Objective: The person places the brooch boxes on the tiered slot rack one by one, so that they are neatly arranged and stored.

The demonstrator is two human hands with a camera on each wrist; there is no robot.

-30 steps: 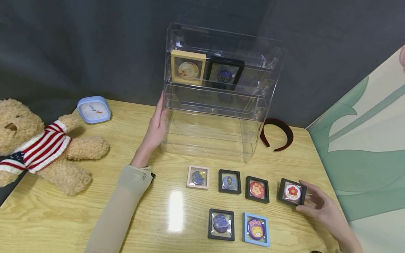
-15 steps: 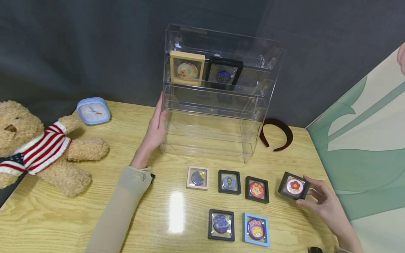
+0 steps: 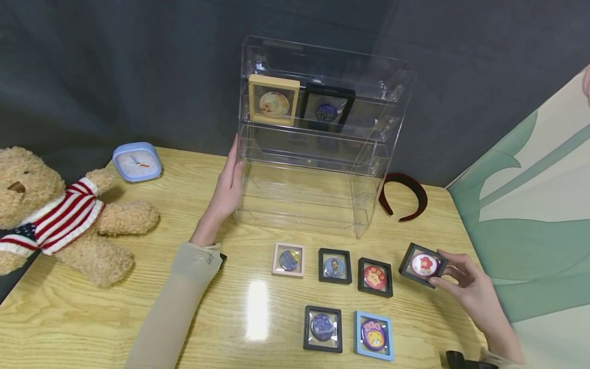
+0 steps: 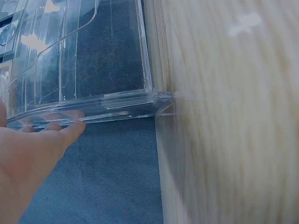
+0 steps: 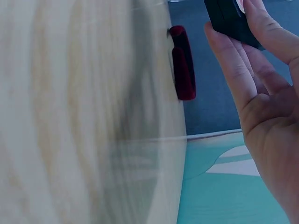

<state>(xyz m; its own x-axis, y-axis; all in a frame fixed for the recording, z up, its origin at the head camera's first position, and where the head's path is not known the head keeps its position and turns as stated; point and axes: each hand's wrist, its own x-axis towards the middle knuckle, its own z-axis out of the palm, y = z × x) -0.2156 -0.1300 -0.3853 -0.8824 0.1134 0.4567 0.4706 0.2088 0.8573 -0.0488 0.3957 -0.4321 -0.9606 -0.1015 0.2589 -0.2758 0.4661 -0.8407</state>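
Observation:
My right hand (image 3: 470, 289) pinches a black square display frame (image 3: 423, 265) between thumb and fingers, at the right of the table. Inside that frame is a white round badge with a red flower. In the right wrist view, only the dark edge of the frame (image 5: 236, 23) shows at the top. With fairly straight fingers, my left hand (image 3: 228, 182) rests against the left side of a clear acrylic tiered rack (image 3: 299, 202). On the rack's upper tier stand a yellow frame (image 3: 274, 78) and a black frame (image 3: 329, 90), each holding a badge.
On the table (image 3: 221, 312) lie several badge frames, among them a pink frame (image 3: 274, 259) and a blue frame (image 3: 358, 333). A dark red headband (image 3: 417, 192) lies right of the rack. To the left are a blue clock (image 3: 137, 162) and a teddy bear (image 3: 69, 220).
The flower-badge frame has moved slightly right, then back left and a little farther from me, its tilt changing in my right hand. My left hand stays against the rack.

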